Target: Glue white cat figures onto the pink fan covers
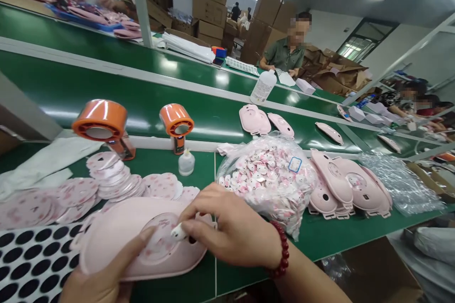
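A pink oval plastic shell (117, 246) lies flat at the table's near edge. My left hand (103, 277) holds it from below left, its thumb stretched over the clear round window (159, 236). My right hand (231, 229) pinches a small white figure piece (178, 232) against the shell beside that window. A red bead bracelet (280, 248) is on my right wrist. Just behind my right hand sits a clear bag (270, 175) full of small pink and white pieces.
Pink round discs (113, 177) are stacked at left, above a sheet of black dots (28, 255). Two orange fans (176, 125), a small white bottle (186, 163) and stacked pink shells (348, 184) stand on the green table. Other people work across the conveyor (142, 94).
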`<state>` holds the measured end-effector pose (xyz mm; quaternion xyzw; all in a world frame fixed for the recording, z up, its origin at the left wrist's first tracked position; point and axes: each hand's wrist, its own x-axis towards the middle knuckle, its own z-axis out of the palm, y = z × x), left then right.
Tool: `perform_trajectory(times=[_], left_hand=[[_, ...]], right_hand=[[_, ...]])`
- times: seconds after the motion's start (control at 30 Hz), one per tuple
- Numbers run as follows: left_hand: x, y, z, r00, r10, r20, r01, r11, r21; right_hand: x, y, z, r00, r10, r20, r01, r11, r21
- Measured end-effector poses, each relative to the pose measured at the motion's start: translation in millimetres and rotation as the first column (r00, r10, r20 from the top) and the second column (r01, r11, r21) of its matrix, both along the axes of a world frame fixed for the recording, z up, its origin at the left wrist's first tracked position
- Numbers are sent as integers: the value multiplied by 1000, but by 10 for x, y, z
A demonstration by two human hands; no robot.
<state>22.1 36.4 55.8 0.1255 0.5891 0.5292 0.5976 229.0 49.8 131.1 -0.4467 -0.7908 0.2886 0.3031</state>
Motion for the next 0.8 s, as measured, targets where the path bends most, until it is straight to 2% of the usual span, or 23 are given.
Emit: perform_trajectory(times=[0.1, 0.2, 0.33, 0.43, 0.57, 0.67, 0.8], left_hand=[[122, -34, 229, 998, 9, 57, -8, 1000, -11], [134, -76, 321, 998, -3, 57, 5, 1000, -26], [77, -141, 291, 998, 4, 66, -2, 1000, -26], [42, -172, 254, 997, 37, 71, -34, 998, -44], [55, -181, 245, 1000, 10, 23, -10, 1000, 9], [101, -181, 260, 997, 71, -15, -70, 997, 37], [140, -201, 294, 986, 159, -44, -156, 986, 53]], right_hand=[[-227, -36, -139, 996, 61, 60, -66, 994, 83], [-349, -42, -292, 995, -17, 102, 1, 988, 157], [-429, -119, -419, 988, -151, 0, 144, 942, 303], [-450, -218, -438, 981, -180, -68, 192, 894, 405], [-448, -314, -453, 984, -173, -51, 174, 840, 514], [-457, -339, -507, 980, -197, -15, 168, 792, 588], [-454, -319, -535, 986, -126, 109, 26, 765, 643]])
